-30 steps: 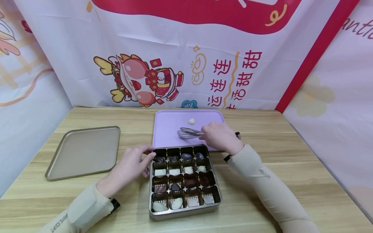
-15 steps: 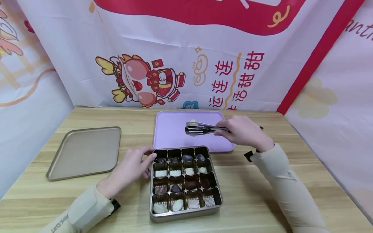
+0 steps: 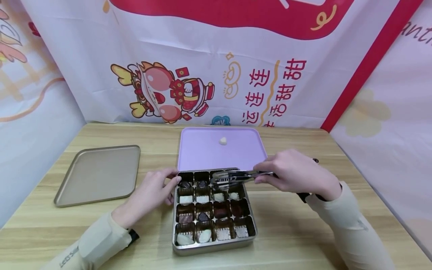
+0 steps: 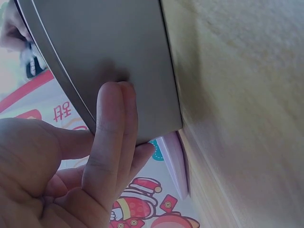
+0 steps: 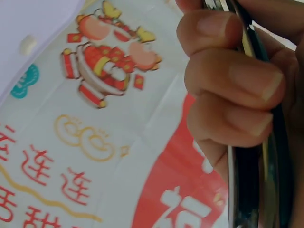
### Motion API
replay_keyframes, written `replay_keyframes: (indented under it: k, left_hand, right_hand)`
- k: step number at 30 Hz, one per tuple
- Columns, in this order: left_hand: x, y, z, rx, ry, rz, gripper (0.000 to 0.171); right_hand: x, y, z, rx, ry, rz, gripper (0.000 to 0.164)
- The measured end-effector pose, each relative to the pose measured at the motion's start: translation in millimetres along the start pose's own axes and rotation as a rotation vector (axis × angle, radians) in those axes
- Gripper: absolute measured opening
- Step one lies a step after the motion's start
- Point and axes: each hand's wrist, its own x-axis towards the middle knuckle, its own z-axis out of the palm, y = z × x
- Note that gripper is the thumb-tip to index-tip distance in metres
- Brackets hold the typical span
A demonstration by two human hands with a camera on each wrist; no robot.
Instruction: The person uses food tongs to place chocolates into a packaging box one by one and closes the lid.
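A square metal chocolate box (image 3: pixel 216 248) with a divided insert holds dark, white and brown chocolates. Two compartments at its near right show only their ribbed floors. My left hand (image 3: pixel 152 195) holds the box's far left corner, thumb at the rim. In the left wrist view, its fingers (image 4: pixel 108 137) lie against the outer wall. My right hand (image 3: pixel 297 172) grips metal tongs (image 3: pixel 241 175), whose tips are over the far right compartments and partly hide them. Whether anything is between the tips I cannot tell. A small white chocolate (image 3: pixel 223 141) sits on the purple tray (image 3: pixel 199 150).
The purple tray lies right behind the box. To the left, a gold-brown baking tray (image 3: pixel 104 176) rests on the wooden table (image 3: pixel 287 240). A printed cloth (image 3: pixel 189 41) hangs along the table's far edge.
My right hand has brought the tongs from over the purple tray, first rightward, then toward me to above the box. The left hand stays at its corner, and the white chocolate lies where it was.
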Motion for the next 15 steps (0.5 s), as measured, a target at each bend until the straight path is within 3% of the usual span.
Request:
replay_keyframes:
  k: [7, 15]
  left_hand:
    - [3.0, 0.1, 0.0, 0.002, 0.004, 0.018, 0.032]
    - [1.1, 0.4, 0.2, 0.017, 0.008, 0.016, 0.030]
  right_hand:
    - [-4, -31, -10, -0.005, -0.043, -0.068, 0.027]
    - [-8, -50, -12, -0.034, -0.083, -0.109, 0.028]
